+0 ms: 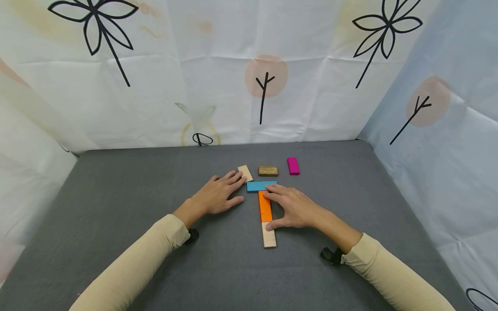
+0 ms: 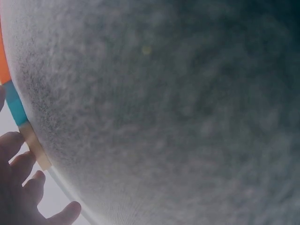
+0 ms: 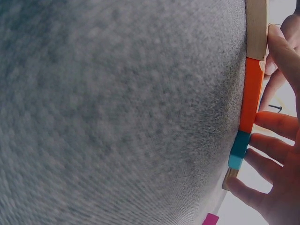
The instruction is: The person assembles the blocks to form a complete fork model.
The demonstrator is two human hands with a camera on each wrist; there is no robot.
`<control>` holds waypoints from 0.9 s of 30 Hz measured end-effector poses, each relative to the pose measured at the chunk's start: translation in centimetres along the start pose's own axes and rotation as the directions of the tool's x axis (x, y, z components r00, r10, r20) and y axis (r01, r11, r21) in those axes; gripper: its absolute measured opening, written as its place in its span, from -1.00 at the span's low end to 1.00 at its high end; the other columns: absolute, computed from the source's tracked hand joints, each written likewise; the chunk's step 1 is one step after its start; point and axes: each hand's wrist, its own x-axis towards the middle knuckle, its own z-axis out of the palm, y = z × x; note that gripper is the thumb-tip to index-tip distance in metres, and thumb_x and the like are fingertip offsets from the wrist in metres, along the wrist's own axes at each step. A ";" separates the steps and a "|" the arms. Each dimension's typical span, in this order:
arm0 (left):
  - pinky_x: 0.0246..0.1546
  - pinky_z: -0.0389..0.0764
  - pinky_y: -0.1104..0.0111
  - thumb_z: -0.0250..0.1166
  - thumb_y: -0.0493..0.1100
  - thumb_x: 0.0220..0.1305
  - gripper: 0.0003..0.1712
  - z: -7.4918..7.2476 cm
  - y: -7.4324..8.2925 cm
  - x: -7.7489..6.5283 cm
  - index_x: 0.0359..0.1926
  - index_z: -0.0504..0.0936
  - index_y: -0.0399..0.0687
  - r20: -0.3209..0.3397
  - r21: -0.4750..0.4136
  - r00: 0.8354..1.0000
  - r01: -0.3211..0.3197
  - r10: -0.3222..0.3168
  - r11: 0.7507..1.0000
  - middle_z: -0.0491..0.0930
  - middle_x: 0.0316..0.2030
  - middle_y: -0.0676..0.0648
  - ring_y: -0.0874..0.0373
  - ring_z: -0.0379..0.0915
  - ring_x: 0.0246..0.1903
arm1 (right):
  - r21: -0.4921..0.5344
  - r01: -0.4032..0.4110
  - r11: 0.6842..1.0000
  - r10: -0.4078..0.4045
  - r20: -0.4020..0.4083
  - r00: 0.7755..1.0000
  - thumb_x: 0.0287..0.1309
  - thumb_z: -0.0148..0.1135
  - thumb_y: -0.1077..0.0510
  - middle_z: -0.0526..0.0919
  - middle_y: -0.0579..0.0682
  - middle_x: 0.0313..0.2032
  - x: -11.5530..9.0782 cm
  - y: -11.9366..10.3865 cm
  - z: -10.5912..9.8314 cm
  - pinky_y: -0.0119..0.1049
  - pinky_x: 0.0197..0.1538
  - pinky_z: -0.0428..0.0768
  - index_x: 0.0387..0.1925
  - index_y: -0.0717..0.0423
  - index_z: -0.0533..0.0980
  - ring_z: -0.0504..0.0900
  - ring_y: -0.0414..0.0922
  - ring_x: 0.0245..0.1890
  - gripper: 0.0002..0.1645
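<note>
Flat blocks lie on the grey table: a blue block (image 1: 254, 187) runs crosswise, an orange block (image 1: 265, 206) leads down from it, and a pale wooden block (image 1: 269, 239) continues the line toward the body. My right hand (image 1: 297, 207) reaches over this column with fingers spread, fingertips on the blue and orange blocks and thumb on the lower pale block. A second pale wooden block (image 1: 245, 172) slants off the blue block's upper left end. My left hand (image 1: 218, 194) rests its fingertips on that slanted block, fingers loosely extended and thumb apart.
Behind the blue block lies a brown grained block (image 1: 268, 171). To its right is a magenta block (image 1: 293, 166). White printed cloth (image 1: 218, 77) hangs along the back edge of the grey table (image 1: 136, 194) and at both sides.
</note>
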 end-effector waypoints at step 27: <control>0.33 0.17 -0.17 -0.04 0.24 0.52 -0.26 0.0 -0.3 0.4 0.56 0.13 0.04 0.005 -0.042 1.000 0.006 -0.006 0.999 0.06 0.53 -0.07 -0.03 -0.09 0.52 | -0.015 0.013 1.000 -0.013 -0.027 1.000 -0.03 0.35 -0.50 0.30 0.11 0.44 -0.1 0.1 0.0 0.17 0.32 0.31 0.38 0.09 0.41 0.28 0.09 0.42 0.10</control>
